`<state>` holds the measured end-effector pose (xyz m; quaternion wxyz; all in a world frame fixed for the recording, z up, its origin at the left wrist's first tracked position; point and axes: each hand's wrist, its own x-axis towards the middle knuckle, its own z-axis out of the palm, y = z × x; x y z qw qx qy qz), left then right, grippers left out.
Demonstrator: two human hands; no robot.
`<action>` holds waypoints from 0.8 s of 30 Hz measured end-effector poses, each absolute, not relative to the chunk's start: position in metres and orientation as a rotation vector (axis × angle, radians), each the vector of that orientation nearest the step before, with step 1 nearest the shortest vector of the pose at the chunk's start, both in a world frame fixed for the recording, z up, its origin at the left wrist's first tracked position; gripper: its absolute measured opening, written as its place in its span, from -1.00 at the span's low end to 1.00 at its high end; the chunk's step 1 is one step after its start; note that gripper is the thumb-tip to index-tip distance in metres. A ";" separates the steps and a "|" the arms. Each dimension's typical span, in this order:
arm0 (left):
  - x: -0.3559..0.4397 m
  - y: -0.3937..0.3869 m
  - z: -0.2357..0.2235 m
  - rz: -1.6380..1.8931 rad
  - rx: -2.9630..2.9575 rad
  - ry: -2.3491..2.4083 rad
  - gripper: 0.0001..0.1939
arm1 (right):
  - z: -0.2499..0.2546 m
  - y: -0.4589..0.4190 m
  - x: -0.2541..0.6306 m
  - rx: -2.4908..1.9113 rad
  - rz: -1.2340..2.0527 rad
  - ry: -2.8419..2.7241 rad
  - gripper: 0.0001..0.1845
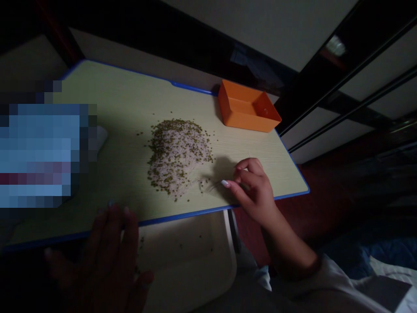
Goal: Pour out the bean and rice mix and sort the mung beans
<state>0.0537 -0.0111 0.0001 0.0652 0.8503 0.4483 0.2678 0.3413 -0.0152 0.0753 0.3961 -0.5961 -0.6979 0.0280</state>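
A heap of mixed white rice and green beans (177, 154) lies in the middle of a pale, blue-edged table (130, 100). My right hand (252, 187) rests on the table just right of the heap, index finger stretched toward its lower edge, the other fingers curled; nothing shows in it. My left hand (107, 256) lies at the table's near edge, fingers stretched out flat, in deep shadow, holding nothing. An orange plastic tray (247, 111) sits at the far right corner, well beyond my right hand.
A white container (192, 256) sits below the table's near edge with a few stray beans in it. A blurred blue patch (39, 148) covers the table's left side. Dark metal bars (352, 78) rise at the right. The scene is dim.
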 end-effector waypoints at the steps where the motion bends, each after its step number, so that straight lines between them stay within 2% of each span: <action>1: 0.054 -0.011 0.000 0.804 2.574 1.348 -0.24 | 0.077 -0.018 0.340 -1.523 0.067 -1.762 -0.73; 7: 0.055 -0.013 0.004 0.782 2.509 1.375 -0.24 | 0.075 -0.032 0.327 -1.413 -0.099 -1.980 -0.76; 15: 0.053 -0.015 0.004 0.745 2.450 1.390 -0.23 | 0.071 -0.033 0.319 -1.331 -0.443 -2.101 -0.70; 24: 0.053 -0.014 0.000 0.767 2.462 1.379 -0.24 | 0.064 -0.028 0.336 -1.434 -0.602 -2.019 -0.69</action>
